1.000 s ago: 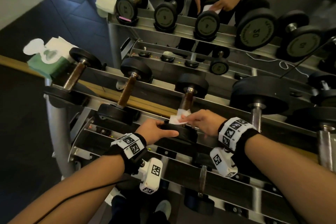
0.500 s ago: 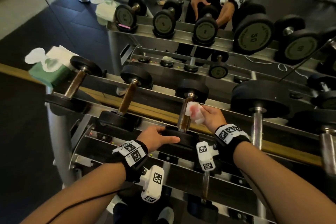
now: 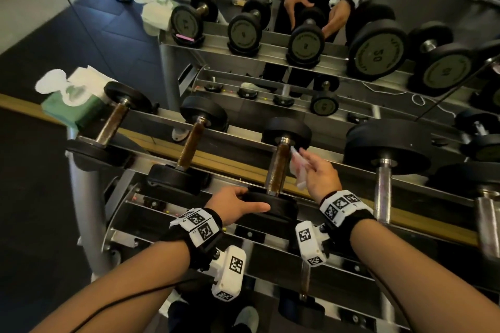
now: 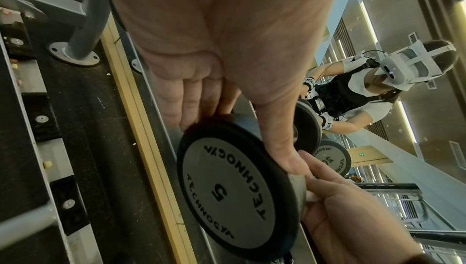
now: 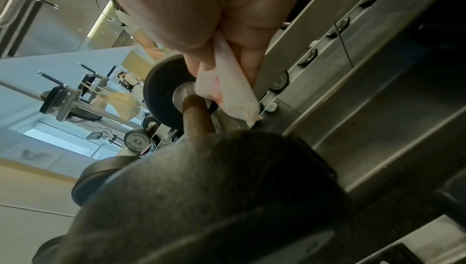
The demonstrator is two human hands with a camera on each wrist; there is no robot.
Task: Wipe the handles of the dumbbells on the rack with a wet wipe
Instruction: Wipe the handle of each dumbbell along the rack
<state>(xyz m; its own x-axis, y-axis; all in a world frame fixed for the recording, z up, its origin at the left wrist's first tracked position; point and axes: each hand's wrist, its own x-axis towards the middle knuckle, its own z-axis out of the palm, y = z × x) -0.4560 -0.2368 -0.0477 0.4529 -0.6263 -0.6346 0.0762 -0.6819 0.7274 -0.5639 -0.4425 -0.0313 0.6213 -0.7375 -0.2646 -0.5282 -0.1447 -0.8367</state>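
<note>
On the rack point(image 3: 162, 119) the third dumbbell point(image 3: 270, 205) lies with its rusty brown handle point(image 3: 278, 167) pointing away from me. My left hand point(image 3: 251, 199) grips its near black head; in the left wrist view the thumb and fingers of the left hand point(image 4: 242, 144) wrap the rim of the plate marked 5 point(image 4: 227, 192). My right hand point(image 3: 311, 167) pinches a crumpled white wet wipe point(image 3: 299, 167) just right of the handle, near its far end. From the right wrist the wet wipe point(image 5: 227, 89) hangs between thumb and fingers beside the handle point(image 5: 196, 113).
Two smaller dumbbells point(image 3: 189, 149) point(image 3: 111, 124) with brown handles lie to the left, and a big one with a steel handle point(image 3: 384, 186) to the right. A green wipe pack point(image 3: 73, 105) sits at the rack's left end. A mirror behind reflects the rack. A lower shelf holds another dumbbell point(image 3: 304, 286).
My right hand slid the wipe from the near end of the handle toward the far end, then came off to the handle's right side. The left hand kept its grip.
</note>
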